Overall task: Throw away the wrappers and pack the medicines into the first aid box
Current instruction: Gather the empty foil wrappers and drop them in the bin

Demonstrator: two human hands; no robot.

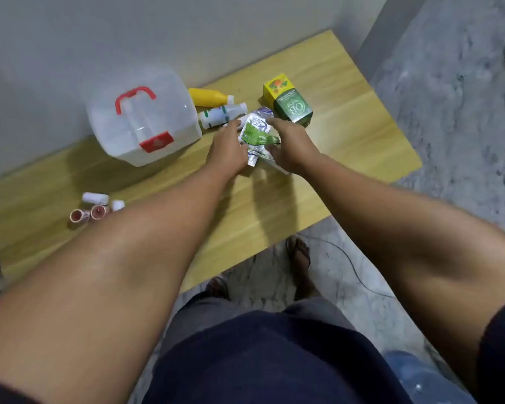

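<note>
Surface: I log a tabletop (347, 135) of pale, straight-grained wood laminate. Its far edge runs along a plain grey wall (70, 39). The floor (455, 112) beyond the right edge is mottled grey and rough-looking, and a thin dark cable (351, 265) trails across it.

Item 1: first aid box (142, 121), at the far edge against the wall. It is translucent white plastic with rounded corners, a red handle and a red latch, and the lid is down.

Item 2: yellow bottle (209, 97), lying on its side just right of the box. Its plastic is smooth.

Item 3: white bottle (222, 113) with green bands, lying beside the yellow one.

Item 4: carton (289, 102), printed green and yellow, toward the far right corner.

Item 5: wrappers (257, 132), crinkled silver foil with green print, mid-tabletop between the white bottle and the carton. My left hand (228, 150) curls on their left side and my right hand (289, 147) curls on their right. Both grip the bundle.

Item 6: small white cylinders (95, 198) and pink-rimmed rolls (78, 217), clustered toward the left end of the tabletop. They are too blurred for me to identify further.
</note>
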